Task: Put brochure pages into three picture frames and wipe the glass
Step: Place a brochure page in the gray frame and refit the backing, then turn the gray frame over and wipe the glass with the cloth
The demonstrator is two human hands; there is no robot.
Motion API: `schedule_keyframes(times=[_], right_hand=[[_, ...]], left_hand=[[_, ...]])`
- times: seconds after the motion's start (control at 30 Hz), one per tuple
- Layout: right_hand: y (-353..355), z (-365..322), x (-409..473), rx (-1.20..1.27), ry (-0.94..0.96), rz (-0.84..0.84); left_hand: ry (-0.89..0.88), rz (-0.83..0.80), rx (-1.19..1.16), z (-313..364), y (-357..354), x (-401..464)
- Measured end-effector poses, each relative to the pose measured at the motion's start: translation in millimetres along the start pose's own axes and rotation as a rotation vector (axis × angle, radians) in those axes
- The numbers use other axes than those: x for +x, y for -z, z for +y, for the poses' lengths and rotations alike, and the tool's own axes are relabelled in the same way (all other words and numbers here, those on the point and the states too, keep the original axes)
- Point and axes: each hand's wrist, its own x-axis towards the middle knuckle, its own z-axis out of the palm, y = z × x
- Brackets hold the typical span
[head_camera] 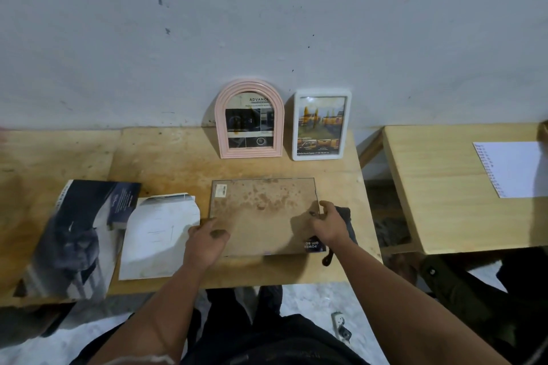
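Brown backing board of a face-down frame on the bench is gripped at its left and right edges by the left hand and right hand.

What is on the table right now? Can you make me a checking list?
Surface: stained wooden table.
Job's things: pink frame and white frame filled, leaning on wall; third frame lies back up; brochure; loose page.
Clutter: dark cloth under right hand.
Hands: left hand and right hand hold the third frame's edges.
Cables: white plug on floor.
Surroundings: grey wall; second table with paper.
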Motion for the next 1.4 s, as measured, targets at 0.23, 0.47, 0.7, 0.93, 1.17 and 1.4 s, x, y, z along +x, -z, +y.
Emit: schedule_keyframes(times=[0.23,0.47,0.7,0.93,1.17,1.4], right_hand=[[30,-10,-6,0.478,-0.039,-0.059],[68,-44,-3,0.600,-0.048,-0.214],[56,-61,-1,0.582,-0.056,-0.136],[36,-36,4,0.509,-0.111,-0.002],[58,38,14,-0.140,-0.190,0.247],[27,69,2,-0.136,-0.246,0.186]], left_hand=[[-0.121,0.005,-0.181,20,48,-2],[-0.062,-0.054,-0.590,61,114,7],[-0.019,-0.175,-0.829,58,109,5],[0.110,-0.124,-0.884,28,66,9],[0.146,-0.072,-0.848,16,52,7],[0.202,0.029,-0.544,15,38,13]])
